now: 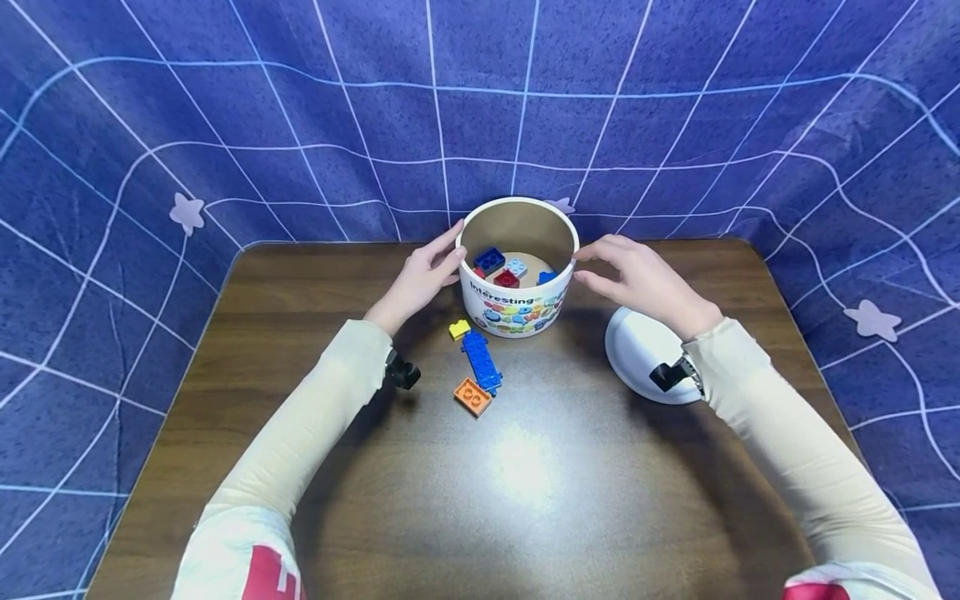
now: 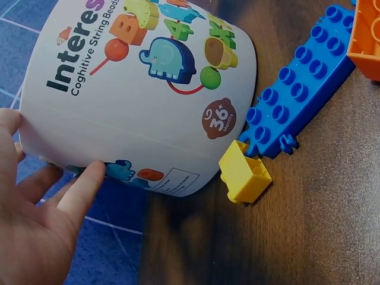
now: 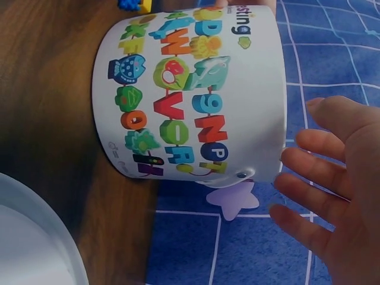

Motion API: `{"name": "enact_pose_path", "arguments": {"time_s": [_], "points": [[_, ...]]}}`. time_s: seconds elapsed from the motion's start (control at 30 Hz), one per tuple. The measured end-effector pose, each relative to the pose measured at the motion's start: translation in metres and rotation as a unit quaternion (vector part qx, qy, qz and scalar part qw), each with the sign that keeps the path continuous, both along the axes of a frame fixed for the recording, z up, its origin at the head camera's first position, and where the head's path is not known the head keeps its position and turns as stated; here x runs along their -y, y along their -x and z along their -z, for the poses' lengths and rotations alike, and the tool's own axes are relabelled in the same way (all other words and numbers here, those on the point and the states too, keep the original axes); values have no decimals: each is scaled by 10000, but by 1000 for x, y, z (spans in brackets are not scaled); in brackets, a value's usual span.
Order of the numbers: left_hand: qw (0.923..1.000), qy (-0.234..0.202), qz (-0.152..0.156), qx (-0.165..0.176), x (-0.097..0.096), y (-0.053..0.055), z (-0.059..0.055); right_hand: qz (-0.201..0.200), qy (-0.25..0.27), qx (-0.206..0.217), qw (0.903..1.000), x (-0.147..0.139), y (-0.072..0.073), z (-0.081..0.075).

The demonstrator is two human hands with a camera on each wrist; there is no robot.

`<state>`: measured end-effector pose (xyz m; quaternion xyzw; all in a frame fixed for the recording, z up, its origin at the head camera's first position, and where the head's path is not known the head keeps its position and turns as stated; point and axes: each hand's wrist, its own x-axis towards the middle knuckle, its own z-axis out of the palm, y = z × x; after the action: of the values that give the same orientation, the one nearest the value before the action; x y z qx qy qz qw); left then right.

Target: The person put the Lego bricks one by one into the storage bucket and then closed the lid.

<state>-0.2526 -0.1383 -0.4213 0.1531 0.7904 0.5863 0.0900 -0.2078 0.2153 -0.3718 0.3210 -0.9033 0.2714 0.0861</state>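
A round white bucket with printed letters and animals stands at the back of the table. Inside it lie a dark blue brick, a light blue brick, a red brick and another blue piece. My left hand touches the bucket's left side with fairly straight fingers. On the opposite side, my right hand has its loosely spread fingertips at the rim; whether they touch it is hard to tell. Before the bucket lie a yellow brick, a long blue studded piece and an orange brick.
A white round lid lies on the wooden table at the right, partly under my right wrist. Blue cloth with white lines rises behind the table and along both sides.
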Motion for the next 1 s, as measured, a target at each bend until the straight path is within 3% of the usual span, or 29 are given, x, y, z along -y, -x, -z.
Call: {"name": "enact_pose_path", "arguments": {"time_s": [0.3,0.67,1.0], "points": [[10000,-40,-8,0,-1,0,4,71,166,-35,9998,-1,-5,10],[9996,-237,147,76,3,6,6,-76,210,32,9997,0,-20,20],[9989,-260,342,163,6,8,0,-396,60,227,9989,15,-35,34]]}}
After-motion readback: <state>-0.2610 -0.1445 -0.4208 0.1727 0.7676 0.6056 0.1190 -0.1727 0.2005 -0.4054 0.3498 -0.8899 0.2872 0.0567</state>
